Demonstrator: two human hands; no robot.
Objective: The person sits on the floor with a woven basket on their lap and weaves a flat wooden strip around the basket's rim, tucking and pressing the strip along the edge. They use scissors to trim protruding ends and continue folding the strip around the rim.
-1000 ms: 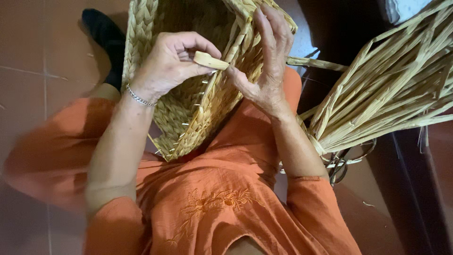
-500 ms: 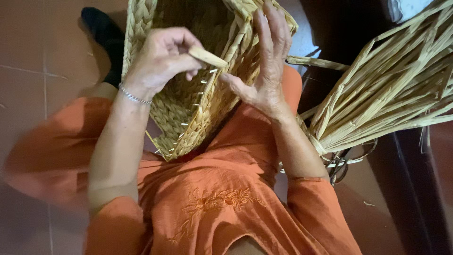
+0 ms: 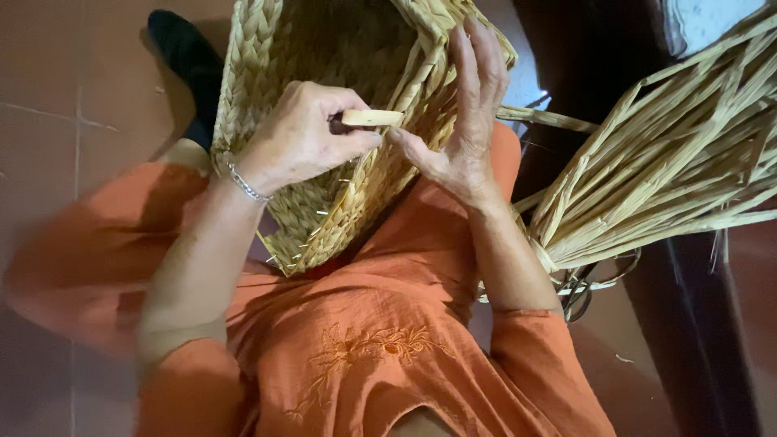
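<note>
woven basket [image 3: 324, 202] of pale braided straw, boxy in shape, lies tilted on the person's lap over orange cloth, its open mouth turned up and away toward the top of the view. the left hand [image 3: 303, 137] is curled tight around a short pale wooden peg [image 3: 371, 118], pinching it between thumb and fingers so the tip points right, at the basket's near rim. the right hand [image 3: 465, 121] stands upright against that rim, palm facing left, fingers spread and extended along the braid and thumb reaching toward the peg's tip; it grips nothing fully but braces the wall and seems to steady a strand there, though i cannot tell whether a strand sits under the thumb. a thin silver bracelet [image 3: 245, 184] circles the left wrist.

by my reading, the step in hand is working the rim: the peg looks like a tool for opening a gap in the braid. the next move would call for a steady push of the tip between 2 plaits while the right hand keeps the wall from flexing, with care not to split the dry fibre.

to the right, a bundle of loose flat straw strips [image 3: 664, 178] fans out near the right elbow, apart from the basket. red-brown floor tiles [image 3: 73, 81] show at left.
</note>
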